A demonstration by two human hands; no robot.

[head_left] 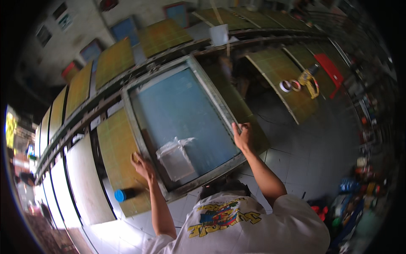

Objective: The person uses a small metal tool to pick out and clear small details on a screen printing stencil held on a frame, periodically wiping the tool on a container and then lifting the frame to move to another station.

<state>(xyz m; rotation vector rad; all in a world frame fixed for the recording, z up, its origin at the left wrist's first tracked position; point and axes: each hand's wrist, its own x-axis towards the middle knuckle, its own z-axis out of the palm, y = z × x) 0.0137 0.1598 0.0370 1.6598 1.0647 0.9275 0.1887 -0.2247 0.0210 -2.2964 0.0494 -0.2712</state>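
A screen printing frame (pixel 195 181) with a grey border and blue mesh (pixel 182 108) lies tilted in front of me. Clear wrinkled tape or plastic covers a pale patch (pixel 175 160) in the mesh's lower left. My right hand (pixel 243 137) is closed on the frame's right side, near its lower corner. On the opposite side, my left hand (pixel 144 167) grips the left edge with bent fingers, partly blurred. Beneath the frame is a yellow-green board (pixel 116 146), and a dark jar with a blue lid (pixel 122 195) rests on it near my left forearm.
Rows of slanted boards (pixel 165 36) run along a metal rail (pixel 103 95) behind and to the left; some are white (pixel 86 182). Right of the frame, a yellow heat gun (pixel 310 82) and tape rolls (pixel 286 86) lie on another board. Cluttered bottles (pixel 350 185) stand at far right.
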